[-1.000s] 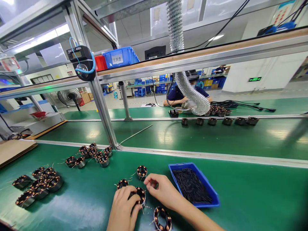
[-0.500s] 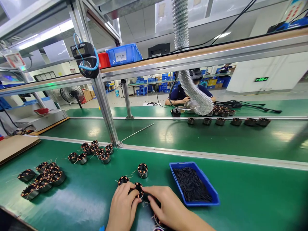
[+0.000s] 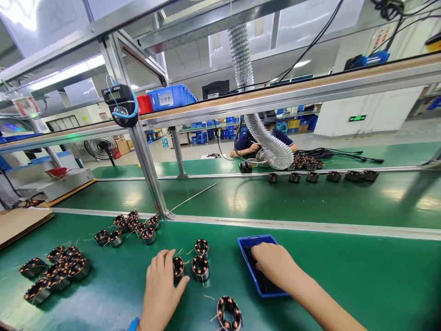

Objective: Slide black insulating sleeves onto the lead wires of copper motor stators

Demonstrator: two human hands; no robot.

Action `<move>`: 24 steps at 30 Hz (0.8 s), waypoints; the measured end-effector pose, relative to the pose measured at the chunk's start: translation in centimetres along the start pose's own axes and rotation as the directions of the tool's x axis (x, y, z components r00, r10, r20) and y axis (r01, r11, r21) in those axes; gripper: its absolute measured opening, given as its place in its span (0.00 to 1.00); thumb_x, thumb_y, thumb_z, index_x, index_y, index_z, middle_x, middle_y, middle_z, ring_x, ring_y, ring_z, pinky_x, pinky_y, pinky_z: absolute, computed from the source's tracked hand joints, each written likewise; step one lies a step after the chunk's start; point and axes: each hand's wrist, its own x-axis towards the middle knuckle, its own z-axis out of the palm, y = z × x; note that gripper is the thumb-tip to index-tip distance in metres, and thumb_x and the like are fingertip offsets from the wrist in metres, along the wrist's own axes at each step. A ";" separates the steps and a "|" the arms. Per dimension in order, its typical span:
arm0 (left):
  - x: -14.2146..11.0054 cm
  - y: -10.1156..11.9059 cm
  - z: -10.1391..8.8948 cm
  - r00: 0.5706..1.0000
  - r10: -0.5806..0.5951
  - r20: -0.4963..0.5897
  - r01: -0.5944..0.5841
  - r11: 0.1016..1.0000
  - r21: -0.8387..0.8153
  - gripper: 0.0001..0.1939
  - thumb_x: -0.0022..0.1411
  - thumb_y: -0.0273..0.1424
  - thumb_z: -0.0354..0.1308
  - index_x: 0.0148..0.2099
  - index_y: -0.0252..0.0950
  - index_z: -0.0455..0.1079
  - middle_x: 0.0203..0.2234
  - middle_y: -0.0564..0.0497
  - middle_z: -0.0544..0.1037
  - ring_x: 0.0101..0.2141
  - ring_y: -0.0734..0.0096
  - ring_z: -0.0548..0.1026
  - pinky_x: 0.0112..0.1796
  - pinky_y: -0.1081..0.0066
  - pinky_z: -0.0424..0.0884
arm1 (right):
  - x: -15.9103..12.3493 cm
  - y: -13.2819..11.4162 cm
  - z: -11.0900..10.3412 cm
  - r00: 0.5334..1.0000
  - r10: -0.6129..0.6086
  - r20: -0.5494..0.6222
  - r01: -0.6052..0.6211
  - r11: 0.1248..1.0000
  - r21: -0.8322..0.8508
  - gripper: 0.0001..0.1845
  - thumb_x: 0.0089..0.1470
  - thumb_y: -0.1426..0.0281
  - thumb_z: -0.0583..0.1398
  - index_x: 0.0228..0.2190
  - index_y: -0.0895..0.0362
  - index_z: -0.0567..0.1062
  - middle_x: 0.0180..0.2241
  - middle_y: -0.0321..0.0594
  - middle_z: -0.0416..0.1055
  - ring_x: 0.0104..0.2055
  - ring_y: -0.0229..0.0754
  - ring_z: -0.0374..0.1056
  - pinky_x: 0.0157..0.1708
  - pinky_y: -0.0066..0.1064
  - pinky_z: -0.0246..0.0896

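My left hand (image 3: 161, 287) lies on the green mat with its fingers stretched out, the thumb side touching a copper-wound stator (image 3: 178, 265). Two more stators (image 3: 201, 268) (image 3: 201, 247) stand just right of it, and another (image 3: 229, 312) lies near the bottom edge. My right hand (image 3: 275, 265) reaches into the blue tray (image 3: 254, 239) of small black pieces, knuckles up and fingers curled down among them. What the fingertips hold is hidden.
Several stators sit in clusters at the left (image 3: 136, 224) (image 3: 57, 271). A slanted metal post (image 3: 148, 170) rises behind them. More stators (image 3: 312, 177) line the far belt. A person (image 3: 257, 140) works opposite behind a flexible duct (image 3: 272, 142). Cardboard (image 3: 20, 220) lies far left.
My right hand left the stator it shared with my left hand and went right into the blue tray. My left hand set that stator down and flattened out beside another.
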 end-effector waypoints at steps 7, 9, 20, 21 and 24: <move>0.0 -2.7 -1.8 0.947 0.156 0.282 -0.060 0.945 -0.321 0.27 0.61 0.23 0.51 0.61 0.43 0.64 0.59 0.46 0.69 0.59 0.59 0.67 0.60 0.57 0.63 | 0.8 1.4 -0.7 0.999 0.049 0.014 -0.050 0.997 0.057 0.09 0.53 0.79 0.60 0.29 0.63 0.82 0.34 0.58 0.81 0.41 0.65 0.78 0.35 0.41 0.66; -0.5 -3.0 -2.4 0.917 0.213 0.338 -0.060 0.910 -0.411 0.30 0.58 0.21 0.51 0.62 0.47 0.64 0.64 0.48 0.64 0.63 0.61 0.63 0.63 0.58 0.58 | 0.9 1.7 -1.2 0.997 0.073 -0.001 -0.073 0.994 0.083 0.08 0.54 0.77 0.61 0.28 0.63 0.82 0.33 0.58 0.81 0.39 0.65 0.78 0.35 0.42 0.67; -5.0 -3.1 1.8 0.995 0.085 0.045 -0.054 0.885 -0.463 0.25 0.52 0.19 0.53 0.51 0.43 0.72 0.60 0.41 0.62 0.55 0.57 0.72 0.54 0.58 0.71 | 0.1 -9.5 1.6 0.944 -0.238 -0.227 0.323 0.538 0.778 0.11 0.58 0.73 0.58 0.34 0.53 0.82 0.38 0.38 0.82 0.41 0.45 0.76 0.44 0.31 0.65; -5.3 -3.5 2.2 0.994 0.112 0.014 -0.093 0.886 -0.455 0.27 0.51 0.18 0.51 0.51 0.44 0.73 0.63 0.42 0.59 0.58 0.55 0.69 0.55 0.57 0.70 | 0.5 -10.3 1.9 0.942 -0.241 -0.232 0.330 0.549 0.768 0.12 0.58 0.74 0.58 0.35 0.53 0.82 0.38 0.38 0.82 0.41 0.44 0.76 0.44 0.31 0.65; -5.8 -4.1 2.7 0.990 0.140 -0.014 -0.133 0.906 -0.401 0.31 0.48 0.20 0.57 0.55 0.48 0.71 0.66 0.43 0.57 0.60 0.49 0.67 0.55 0.53 0.71 | 1.8 -11.5 2.5 0.953 -0.210 -0.217 0.301 0.606 0.736 0.12 0.57 0.75 0.59 0.35 0.52 0.83 0.36 0.36 0.82 0.38 0.43 0.76 0.39 0.29 0.64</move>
